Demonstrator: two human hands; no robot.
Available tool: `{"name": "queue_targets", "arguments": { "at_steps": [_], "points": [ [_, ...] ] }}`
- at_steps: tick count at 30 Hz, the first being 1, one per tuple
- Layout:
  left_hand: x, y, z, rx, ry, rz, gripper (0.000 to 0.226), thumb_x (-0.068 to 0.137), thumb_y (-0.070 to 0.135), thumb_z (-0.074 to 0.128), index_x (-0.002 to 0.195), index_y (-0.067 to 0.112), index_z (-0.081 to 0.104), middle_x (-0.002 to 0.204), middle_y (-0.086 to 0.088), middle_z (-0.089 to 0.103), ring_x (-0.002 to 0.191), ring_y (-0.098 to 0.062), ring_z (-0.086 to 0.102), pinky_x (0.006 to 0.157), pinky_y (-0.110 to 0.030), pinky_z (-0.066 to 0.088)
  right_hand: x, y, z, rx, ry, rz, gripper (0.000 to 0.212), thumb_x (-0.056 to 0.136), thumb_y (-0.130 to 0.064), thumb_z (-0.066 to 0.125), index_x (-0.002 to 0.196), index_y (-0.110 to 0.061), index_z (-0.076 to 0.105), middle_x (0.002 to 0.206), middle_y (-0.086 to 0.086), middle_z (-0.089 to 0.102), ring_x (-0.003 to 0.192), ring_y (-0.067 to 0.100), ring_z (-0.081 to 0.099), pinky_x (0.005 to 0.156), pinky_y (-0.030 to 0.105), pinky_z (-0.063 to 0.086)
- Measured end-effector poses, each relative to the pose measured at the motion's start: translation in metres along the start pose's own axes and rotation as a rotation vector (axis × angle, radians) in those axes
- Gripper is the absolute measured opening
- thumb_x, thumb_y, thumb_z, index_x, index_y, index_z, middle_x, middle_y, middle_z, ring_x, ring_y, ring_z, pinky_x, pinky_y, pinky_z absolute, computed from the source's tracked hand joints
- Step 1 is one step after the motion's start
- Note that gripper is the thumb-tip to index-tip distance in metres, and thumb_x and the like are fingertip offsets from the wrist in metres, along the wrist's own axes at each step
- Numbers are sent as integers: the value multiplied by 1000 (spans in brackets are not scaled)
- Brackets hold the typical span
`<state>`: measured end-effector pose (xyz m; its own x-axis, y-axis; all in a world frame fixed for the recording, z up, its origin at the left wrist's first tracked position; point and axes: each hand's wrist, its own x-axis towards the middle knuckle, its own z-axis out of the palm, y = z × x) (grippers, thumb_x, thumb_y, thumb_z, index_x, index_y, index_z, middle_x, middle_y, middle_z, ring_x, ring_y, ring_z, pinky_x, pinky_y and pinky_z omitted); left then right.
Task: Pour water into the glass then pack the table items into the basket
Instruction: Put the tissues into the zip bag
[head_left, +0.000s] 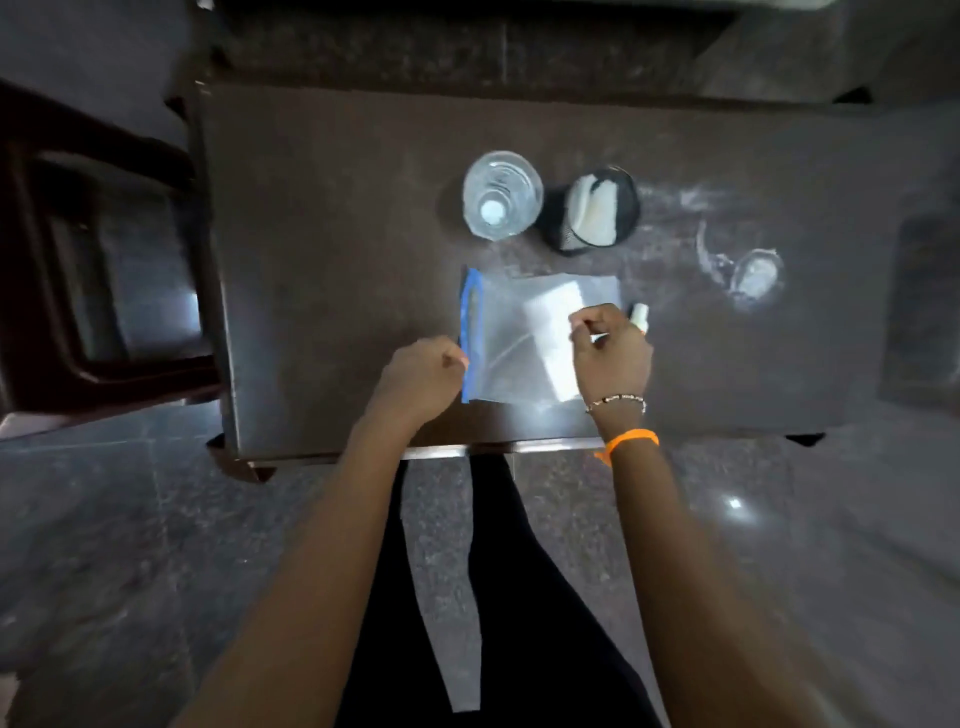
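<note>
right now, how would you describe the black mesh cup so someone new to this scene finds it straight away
Start at the dark table and find the clear zip bag with the blue strip near its front edge. Just beyond the bag stand two round things side by side. The mesh cup is the right one: black, with something white inside, unlike the clear bottle.

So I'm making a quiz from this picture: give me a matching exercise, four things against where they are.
Things:
1. bottle
2. basket
3. bag
4. glass

Places:
a. flat under both hands
b. right side of the table, alone
c. just left of the basket
d. beyond the bag, holding something white

Pairs: 1-c, 2-d, 3-a, 4-b
</note>
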<state>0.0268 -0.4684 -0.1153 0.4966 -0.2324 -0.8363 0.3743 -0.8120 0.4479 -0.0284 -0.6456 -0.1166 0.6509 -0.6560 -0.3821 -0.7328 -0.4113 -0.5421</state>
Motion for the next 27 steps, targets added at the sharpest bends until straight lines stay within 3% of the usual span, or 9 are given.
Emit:
{"name": "queue_targets", "arguments": {
  "at_steps": [2, 6, 10, 12, 15, 18, 20, 23, 27],
  "points": [
    [10, 14, 23, 9, -23, -111, 22, 91, 27, 46, 99, 15, 62, 114, -12, 66, 103, -30, 64, 93, -39, 50, 14, 27, -15, -27, 38, 84, 13, 82, -7, 56, 86, -10, 68, 87, 13, 72, 79, 30, 65, 64, 22, 34],
    [25, 24, 56, -135, -75, -292, 34, 92, 30, 49, 115, 6, 58, 113, -14, 65, 98, -28, 65, 83, -36, 49, 40, 65, -24, -69, 13, 185, 22, 84, -4, 51, 97, -7, 68, 106, 21, 65, 99, 36, 60, 84, 33, 42],
    [33, 24, 72, -143, -20, -289, 35, 92, 31, 48, 112, 3, 58, 117, -17, 62, 105, -30, 62, 95, -40, 48, 65, 79, -17, -165, -88, 179, 37, 84, 4, 45, 114, -9, 62, 132, 19, 43, 123, 33, 43, 102, 30, 27],
    [33, 25, 76, -167, 4, -277, 28, 92, 31, 49, 103, 7, 59, 114, -15, 64, 103, -30, 63, 92, -39, 48, 77, 84, -11, -182, -191, 206, 41, 85, 5, 42, 119, -10, 59, 138, 18, 36, 129, 30, 38, 108, 31, 26],
    [35, 25, 78, -222, 14, -269, 19, 92, 30, 50, 94, 12, 58, 107, -10, 64, 94, -25, 65, 73, -31, 48, 87, 88, -7, -176, -269, 248, 37, 87, 3, 41, 116, -7, 61, 139, 18, 40, 124, 29, 43, 105, 25, 31],
    [35, 25, 76, -302, 61, -250, 15, 92, 28, 51, 94, 15, 59, 103, -4, 61, 81, -15, 63, 61, -22, 43, 91, 80, -12, -116, -136, 270, 32, 86, 1, 47, 109, -9, 66, 130, 19, 48, 110, 33, 56, 91, 22, 34],
    [32, 26, 73, -420, 129, -224, 13, 93, 24, 52, 95, 15, 61, 102, -2, 62, 78, -11, 63, 66, -22, 46, 89, 72, -18, -106, -78, 203, 26, 85, -1, 49, 104, -6, 66, 118, 18, 59, 103, 33, 59, 85, 23, 36],
    [19, 25, 56, -752, 247, -198, 12, 94, 17, 50, 92, 15, 61, 97, -2, 64, 84, -15, 63, 80, -26, 50, 72, 40, -15, 42, -118, 58, 18, 84, 2, 49, 95, 0, 63, 101, 16, 68, 87, 30, 60, 73, 25, 38],
    [-6, 7, 22, -1000, 400, -197, 18, 96, 10, 46, 89, 16, 62, 88, 3, 62, 83, -13, 62, 83, -25, 50, 31, -19, 13, 219, -353, -52, 15, 85, 0, 52, 89, -14, 53, 89, 8, 59, 74, 23, 52, 74, 30, 43]
  ]
}}
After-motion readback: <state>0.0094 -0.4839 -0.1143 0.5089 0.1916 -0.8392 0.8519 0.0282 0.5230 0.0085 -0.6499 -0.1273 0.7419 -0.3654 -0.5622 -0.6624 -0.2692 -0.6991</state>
